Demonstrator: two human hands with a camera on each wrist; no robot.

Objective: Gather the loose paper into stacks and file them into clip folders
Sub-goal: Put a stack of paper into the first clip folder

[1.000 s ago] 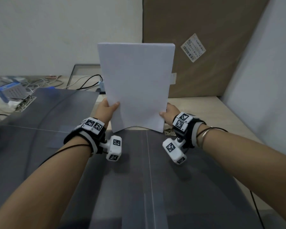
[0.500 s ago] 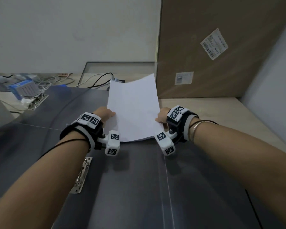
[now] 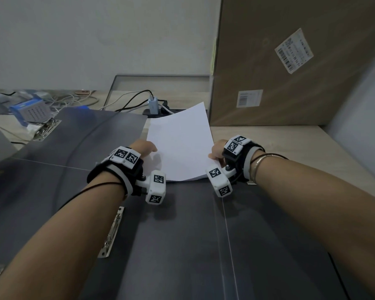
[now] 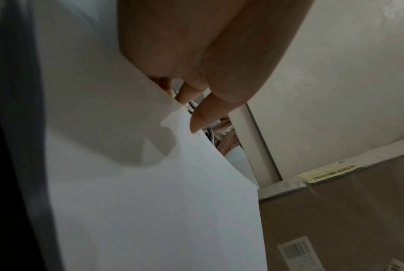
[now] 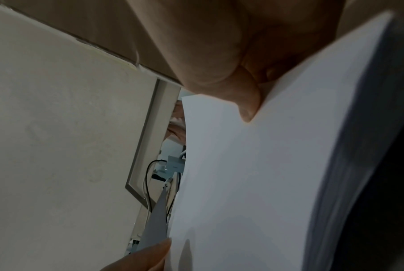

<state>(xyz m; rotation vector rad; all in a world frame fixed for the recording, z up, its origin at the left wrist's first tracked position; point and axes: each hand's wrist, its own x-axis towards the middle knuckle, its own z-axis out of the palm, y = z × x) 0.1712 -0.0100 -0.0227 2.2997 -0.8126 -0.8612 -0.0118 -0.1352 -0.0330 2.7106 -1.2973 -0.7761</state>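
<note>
1. The paper stack (image 3: pixel 180 146), smooth white sheets bowed slightly, stood tilted with its lower edge on the open clip folder (image 3: pixel 204 245), a flat dark glossy cover.
2. The left hand (image 3: pixel 143 148) gripped its 9 o'clock edge, the right hand (image 3: pixel 217 150) its 3 o'clock edge, thumbs on the front.
3. A metal clip (image 3: pixel 111 232) lay at 7 o'clock; a cardboard box (image 3: pixel 290 61) stood at 1 o'clock.

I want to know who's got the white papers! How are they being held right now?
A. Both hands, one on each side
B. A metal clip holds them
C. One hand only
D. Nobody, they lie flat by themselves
A: the left hand and the right hand each grip a side edge of the paper stack.
</note>
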